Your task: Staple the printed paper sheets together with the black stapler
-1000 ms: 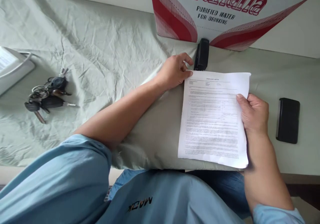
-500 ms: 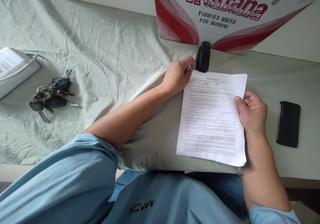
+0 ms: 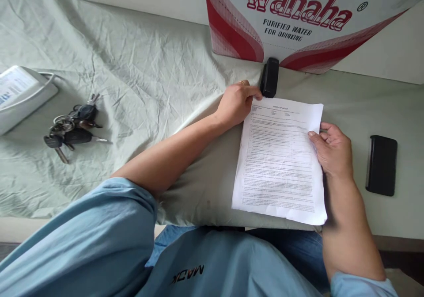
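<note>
Nearest the camera is the person's light blue shirt (image 3: 205, 261), with blue sleeves on both arms. Just beyond it a printed paper (image 3: 278, 160) lies flat on a pale green cloth (image 3: 139, 76) that covers the surface. The right hand (image 3: 331, 149) grips the paper's right edge, thumb on top of the sheet and fingers curled beneath. The left hand (image 3: 236, 103) rests at the paper's top left corner, its fingers bent; its fingertips reach a black stapler (image 3: 269, 77) that sits just past the top edge of the paper, and I cannot tell whether they clasp it or only touch it. To the right of the paper, well apart, lies a black phone (image 3: 381, 164). Far to the left sit a bunch of keys (image 3: 71, 127) and a white box (image 3: 23, 96). Behind the stapler stands a red and white water carton (image 3: 304, 18).
</note>
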Available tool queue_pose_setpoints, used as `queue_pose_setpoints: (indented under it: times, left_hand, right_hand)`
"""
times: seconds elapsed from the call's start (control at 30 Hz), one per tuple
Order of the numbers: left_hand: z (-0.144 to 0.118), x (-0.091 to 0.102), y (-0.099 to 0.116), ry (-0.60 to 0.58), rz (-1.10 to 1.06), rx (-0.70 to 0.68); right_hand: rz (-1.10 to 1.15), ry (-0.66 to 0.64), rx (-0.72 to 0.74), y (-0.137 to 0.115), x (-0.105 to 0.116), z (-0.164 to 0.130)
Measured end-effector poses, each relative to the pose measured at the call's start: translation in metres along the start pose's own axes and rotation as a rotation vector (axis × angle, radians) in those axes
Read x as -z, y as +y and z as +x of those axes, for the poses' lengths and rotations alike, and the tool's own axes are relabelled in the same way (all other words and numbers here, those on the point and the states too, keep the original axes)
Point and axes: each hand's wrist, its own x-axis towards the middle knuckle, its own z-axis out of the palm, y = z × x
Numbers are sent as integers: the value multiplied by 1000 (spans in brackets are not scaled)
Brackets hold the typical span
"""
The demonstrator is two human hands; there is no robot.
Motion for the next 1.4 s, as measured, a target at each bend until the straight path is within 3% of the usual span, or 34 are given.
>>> queue_pose_setpoints:
  times: [0.5,0.73,0.93,1.23,1.4]
  left_hand:
    - [-4,1,0,-16,50,10]
    - [-7,2,-2,66,-41,33]
    - [-6,5,0,121,-40,-65]
    - [-8,-2,5,5,-88,-46]
    - [-7,0,0,-19,-95,-83]
  right_hand:
    - [44,-64,-60,8,9,9]
    - [37,-9,-21,2,7,5]
    - [40,10,-26,0,7,4]
    - [68,11,-23,7,8,7]
    - [156,-74,-68,-1,6,2]
